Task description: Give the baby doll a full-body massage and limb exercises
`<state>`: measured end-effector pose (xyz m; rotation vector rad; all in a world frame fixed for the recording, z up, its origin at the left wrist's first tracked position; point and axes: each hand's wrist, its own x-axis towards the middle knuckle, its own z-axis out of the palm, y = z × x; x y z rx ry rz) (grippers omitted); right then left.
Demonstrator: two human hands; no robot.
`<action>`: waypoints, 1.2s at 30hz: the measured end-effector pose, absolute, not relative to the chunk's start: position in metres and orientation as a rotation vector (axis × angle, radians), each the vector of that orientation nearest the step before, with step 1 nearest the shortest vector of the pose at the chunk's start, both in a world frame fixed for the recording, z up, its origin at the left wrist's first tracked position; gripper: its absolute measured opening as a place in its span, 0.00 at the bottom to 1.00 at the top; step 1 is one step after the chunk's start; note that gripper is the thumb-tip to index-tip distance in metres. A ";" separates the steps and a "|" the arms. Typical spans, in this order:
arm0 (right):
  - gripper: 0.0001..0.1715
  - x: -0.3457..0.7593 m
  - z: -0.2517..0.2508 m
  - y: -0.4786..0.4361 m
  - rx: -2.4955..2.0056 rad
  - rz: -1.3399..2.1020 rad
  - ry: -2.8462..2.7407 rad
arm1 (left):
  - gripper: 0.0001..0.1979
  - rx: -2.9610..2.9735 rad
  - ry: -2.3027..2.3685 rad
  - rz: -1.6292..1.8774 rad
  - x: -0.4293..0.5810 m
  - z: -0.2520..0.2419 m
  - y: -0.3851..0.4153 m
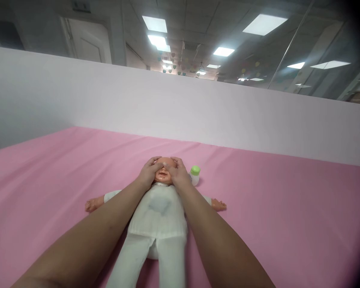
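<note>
A plastic baby doll (pixel 160 216) in a white top and white leggings lies on its back in the middle of the bed. Its legs point toward the person and its head (pixel 164 175) points away. Its bare arms are stretched out to either side.

The person leans over the doll with both bare forearms running up along its body. The left hand (pixel 148 173) lies against the left side of the doll's head and the right hand (pixel 178 173) against the right side. The fingertips of both reach up over the brow and nearly meet there. Neither hand is clenched. The fingers are curved and relaxed, resting on the head and cupping it rather than gripping it. Between the two hands only the doll's nose and open mouth show.

Just beside the doll's head, past the right hand, stands a small clear bottle with a green cap (pixel 195 175). It is upright, close to the person's right wrist, and I cannot tell whether it touches it.

Under the doll a smooth pink sheet (pixel 273 208) spreads out on all sides, with faint creases to the doll's left. Beyond the doll's head a plain white partition (pixel 198 112) rises along the far edge of the sheet. Above the partition are rectangular ceiling light panels (pixel 264 24), and off to the left a pale door (pixel 88 40).
</note>
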<state>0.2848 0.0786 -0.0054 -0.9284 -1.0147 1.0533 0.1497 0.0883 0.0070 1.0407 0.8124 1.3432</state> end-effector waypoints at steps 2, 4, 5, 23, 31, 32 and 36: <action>0.32 0.285 -0.007 0.080 -0.976 0.979 -1.030 | 0.28 1.063 0.827 1.349 0.151 0.007 0.089; 0.29 0.286 -0.010 0.082 -1.009 0.923 -1.053 | 0.27 1.076 0.846 1.354 0.153 0.007 0.092; 0.28 0.286 -0.012 0.083 -1.023 0.898 -1.066 | 0.26 1.081 0.861 1.358 0.153 0.006 0.093; 0.35 0.288 -0.011 0.036 -1.375 0.334 -1.402 | 0.20 1.860 1.491 1.394 0.131 0.005 0.054; 0.54 0.301 -0.017 0.028 -1.358 0.456 -1.616 | 0.24 2.080 1.478 1.183 0.107 0.003 0.041; 0.56 0.301 -0.016 0.028 -1.360 0.466 -1.610 | 0.25 2.072 1.481 1.175 0.106 0.003 0.043; 0.45 0.299 -0.010 0.026 -1.289 0.487 -1.577 | 0.25 2.040 1.451 1.172 0.107 0.003 0.047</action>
